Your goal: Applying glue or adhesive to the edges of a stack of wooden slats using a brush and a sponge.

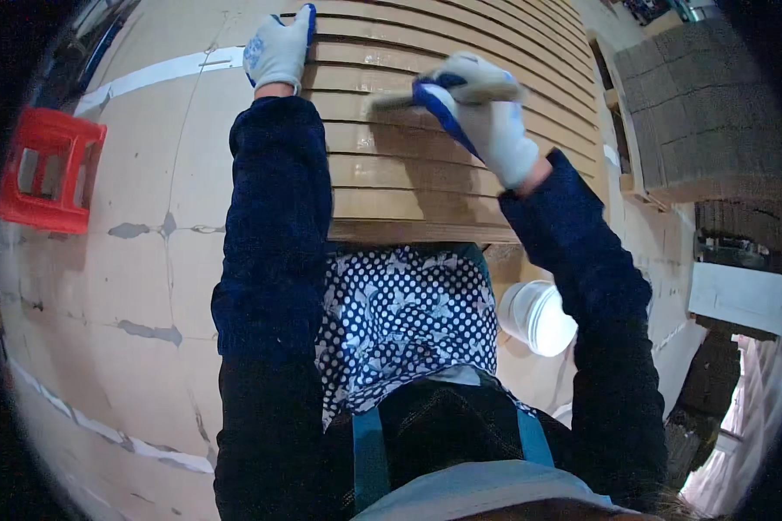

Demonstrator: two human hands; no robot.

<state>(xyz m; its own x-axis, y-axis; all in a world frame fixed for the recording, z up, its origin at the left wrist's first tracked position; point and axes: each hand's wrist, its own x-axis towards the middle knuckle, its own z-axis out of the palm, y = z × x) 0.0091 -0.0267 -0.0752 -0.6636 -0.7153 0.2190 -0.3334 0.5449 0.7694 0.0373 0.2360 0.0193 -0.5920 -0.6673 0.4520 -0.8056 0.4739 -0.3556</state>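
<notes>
Left hand [278, 50] lay flat, fingers spread, on stacked cardboard sheets [426, 174] | right hand [482, 117] clenched what looked like a brush [391, 101] | white bucket [537, 317] below.

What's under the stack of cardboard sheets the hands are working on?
The stack of cardboard sheets covers what it rests on. Only a shadowed gap shows beneath its near edge. A white bucket stands on the floor beside it; its far side is hidden.

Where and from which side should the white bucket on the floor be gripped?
Grip the white bucket by its rim, probably from above: it stands upright with its round mouth open upward. No handle shows. The nearer right hand is shut on a brush.
</notes>
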